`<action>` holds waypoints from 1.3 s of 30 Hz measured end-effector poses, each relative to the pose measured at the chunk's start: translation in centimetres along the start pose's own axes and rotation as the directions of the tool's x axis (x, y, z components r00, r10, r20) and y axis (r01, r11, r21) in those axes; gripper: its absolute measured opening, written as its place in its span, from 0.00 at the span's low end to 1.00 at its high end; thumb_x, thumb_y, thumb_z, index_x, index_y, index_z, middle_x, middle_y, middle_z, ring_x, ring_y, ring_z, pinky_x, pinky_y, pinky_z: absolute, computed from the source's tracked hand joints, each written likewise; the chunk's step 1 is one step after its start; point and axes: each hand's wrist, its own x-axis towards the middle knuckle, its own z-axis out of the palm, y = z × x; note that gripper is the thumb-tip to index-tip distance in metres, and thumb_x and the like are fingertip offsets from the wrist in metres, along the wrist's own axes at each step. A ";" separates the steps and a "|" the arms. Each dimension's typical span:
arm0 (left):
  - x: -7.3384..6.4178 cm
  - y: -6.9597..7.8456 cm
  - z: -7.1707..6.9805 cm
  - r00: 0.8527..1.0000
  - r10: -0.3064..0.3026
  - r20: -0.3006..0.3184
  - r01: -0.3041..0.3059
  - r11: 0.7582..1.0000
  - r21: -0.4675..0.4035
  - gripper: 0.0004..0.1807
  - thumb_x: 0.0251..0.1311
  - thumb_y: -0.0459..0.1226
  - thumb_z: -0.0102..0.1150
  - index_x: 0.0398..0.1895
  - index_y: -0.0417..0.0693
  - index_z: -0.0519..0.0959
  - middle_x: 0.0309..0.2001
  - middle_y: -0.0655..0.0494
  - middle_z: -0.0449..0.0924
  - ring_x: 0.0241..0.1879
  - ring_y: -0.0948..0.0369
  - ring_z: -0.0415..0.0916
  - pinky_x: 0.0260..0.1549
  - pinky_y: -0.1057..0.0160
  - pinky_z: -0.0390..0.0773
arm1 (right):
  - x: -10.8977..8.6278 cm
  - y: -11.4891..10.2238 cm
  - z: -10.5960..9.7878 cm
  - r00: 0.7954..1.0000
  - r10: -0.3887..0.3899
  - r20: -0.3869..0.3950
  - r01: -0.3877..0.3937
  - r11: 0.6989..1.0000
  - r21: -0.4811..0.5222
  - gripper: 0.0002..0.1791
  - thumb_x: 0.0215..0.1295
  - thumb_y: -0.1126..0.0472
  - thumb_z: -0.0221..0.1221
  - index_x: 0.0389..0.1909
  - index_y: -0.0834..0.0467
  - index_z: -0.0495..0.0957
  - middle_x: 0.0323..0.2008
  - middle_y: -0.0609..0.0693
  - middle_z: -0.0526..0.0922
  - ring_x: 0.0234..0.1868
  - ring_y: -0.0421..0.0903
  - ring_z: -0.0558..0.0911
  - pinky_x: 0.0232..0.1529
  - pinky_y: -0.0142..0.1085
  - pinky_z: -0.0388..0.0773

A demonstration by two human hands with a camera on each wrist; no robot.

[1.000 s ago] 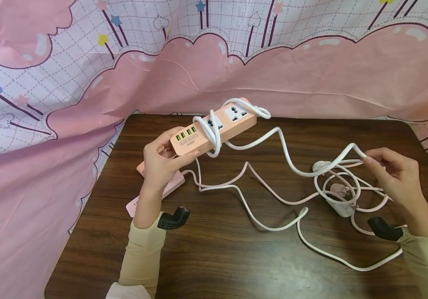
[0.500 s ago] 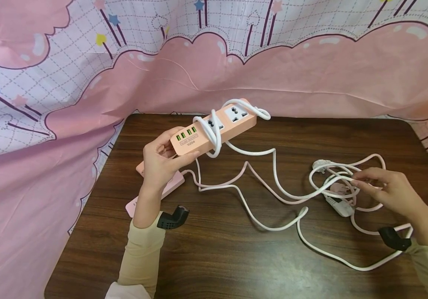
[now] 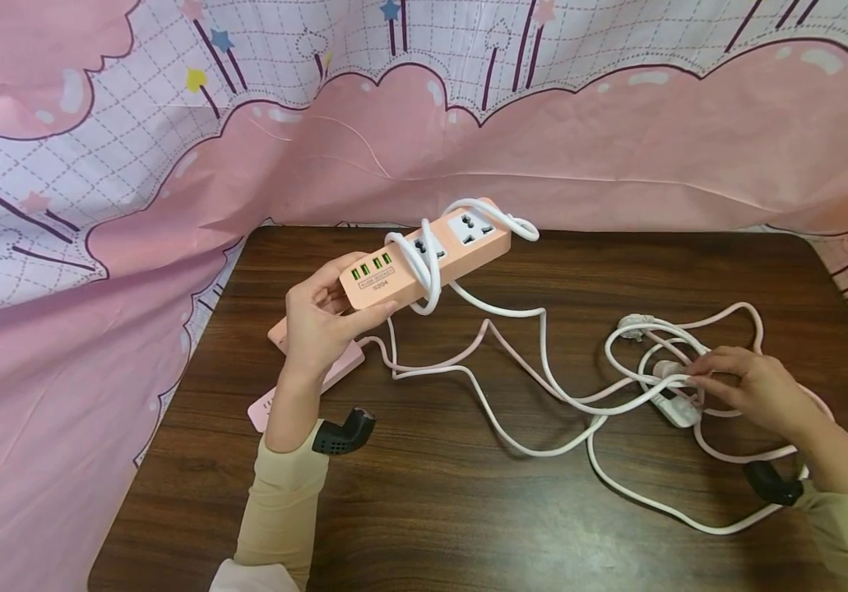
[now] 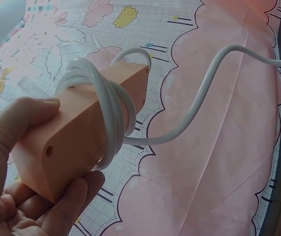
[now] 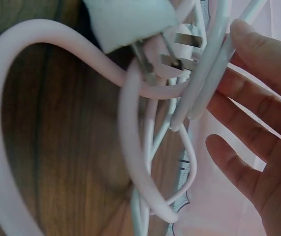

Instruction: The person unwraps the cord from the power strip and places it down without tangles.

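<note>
My left hand [image 3: 320, 316] grips the near end of an orange power strip [image 3: 461, 263], held up above the table. White cord is wound round the strip, and the left wrist view shows the coils [image 4: 111, 118] beside my fingers. From there the white cord [image 3: 544, 345] drops and runs right across the table. My right hand [image 3: 753, 386] pinches strands of it over a tangle of cords and plugs. In the right wrist view the thumb and fingers [image 5: 258, 98] close on two white strands [image 5: 206, 73], near a white plug [image 5: 130, 22] with metal prongs.
Two pink power strips, one of them the lighter strip [image 3: 342, 366], lie on the table behind my left forearm. Their thin cords [image 3: 468, 374] trail right into the tangle. A white plug [image 3: 678, 409] lies under my right hand. A patterned pink curtain [image 3: 579, 164] hangs behind the dark wooden table [image 3: 468, 510].
My right hand has moved left and down toward the tangle, carrying the white cord lower. The left hand and orange power strip have stayed almost in place.
</note>
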 end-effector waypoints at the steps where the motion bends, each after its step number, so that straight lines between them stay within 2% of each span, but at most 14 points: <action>1: 0.0 0.0 0.0 1.000 0.001 0.001 -0.001 1.000 0.001 0.29 0.34 0.15 0.68 0.48 0.25 0.75 0.38 0.54 0.82 0.31 0.63 0.77 0.28 0.70 0.77 | -0.1 -0.1 0.1 1.000 0.002 0.002 -0.002 1.000 -0.003 0.16 0.31 0.69 0.71 0.26 0.53 0.82 0.28 0.42 0.79 0.34 0.22 0.72 0.32 0.22 0.67; 8: 0.0 0.0 0.0 1.000 0.008 -0.006 -0.008 1.000 0.021 0.29 0.34 0.16 0.69 0.47 0.26 0.76 0.38 0.54 0.81 0.30 0.64 0.76 0.28 0.70 0.77 | 0.0 -0.4 0.0 0.999 0.029 0.040 -0.027 0.998 -0.054 0.17 0.30 0.71 0.71 0.25 0.52 0.83 0.28 0.45 0.81 0.34 0.25 0.73 0.32 0.25 0.68; 16: 0.1 0.1 0.1 1.000 0.017 0.005 -0.017 0.999 0.030 0.29 0.34 0.16 0.69 0.47 0.26 0.76 0.39 0.47 0.81 0.31 0.63 0.76 0.28 0.70 0.78 | -0.1 -0.5 -0.7 0.979 0.146 0.141 -0.142 0.989 -0.036 0.12 0.42 0.69 0.68 0.30 0.52 0.84 0.33 0.45 0.81 0.36 0.28 0.74 0.34 0.25 0.66; 21: 0.1 0.2 0.2 1.000 0.023 0.010 -0.023 0.999 0.029 0.29 0.34 0.16 0.69 0.47 0.26 0.76 0.38 0.45 0.81 0.30 0.63 0.76 0.27 0.70 0.78 | 0.4 -1.0 -0.9 0.974 0.175 0.141 -0.176 0.984 -0.005 0.11 0.47 0.67 0.66 0.33 0.53 0.84 0.33 0.42 0.81 0.38 0.23 0.72 0.34 0.24 0.66; 25: 0.2 0.3 0.3 1.000 0.022 0.016 -0.023 0.999 0.024 0.29 0.34 0.16 0.69 0.47 0.26 0.76 0.39 0.46 0.81 0.30 0.64 0.76 0.26 0.70 0.77 | 1.7 -1.8 -0.7 0.987 0.138 0.076 -0.140 0.990 0.016 0.10 0.48 0.67 0.66 0.34 0.55 0.84 0.33 0.46 0.83 0.39 0.22 0.71 0.35 0.23 0.67; 30: 0.1 0.3 0.5 1.000 0.007 0.023 -0.008 1.000 0.029 0.28 0.34 0.17 0.69 0.47 0.27 0.76 0.38 0.51 0.81 0.30 0.64 0.76 0.26 0.70 0.77 | 3.9 -3.4 -0.1 0.999 0.045 -0.004 -0.045 0.999 0.025 0.10 0.48 0.69 0.67 0.34 0.57 0.83 0.31 0.50 0.83 0.35 0.28 0.73 0.33 0.25 0.67; 34: -0.1 0.2 0.7 1.000 -0.004 0.029 0.004 1.000 0.027 0.28 0.34 0.17 0.70 0.47 0.27 0.76 0.37 0.52 0.81 0.29 0.64 0.75 0.26 0.70 0.77 | 6.1 -5.1 0.3 1.000 -0.016 0.002 0.016 0.999 0.051 0.12 0.47 0.71 0.67 0.35 0.59 0.83 0.31 0.49 0.82 0.32 0.36 0.75 0.32 0.28 0.67; 39: -0.2 0.2 0.8 0.999 -0.008 0.033 0.007 1.000 0.023 0.28 0.34 0.17 0.70 0.47 0.27 0.76 0.38 0.46 0.81 0.30 0.64 0.76 0.26 0.70 0.77 | 8.6 -6.8 0.9 0.997 -0.076 0.004 0.075 0.991 0.112 0.13 0.47 0.72 0.67 0.36 0.60 0.83 0.33 0.48 0.83 0.35 0.42 0.77 0.34 0.27 0.68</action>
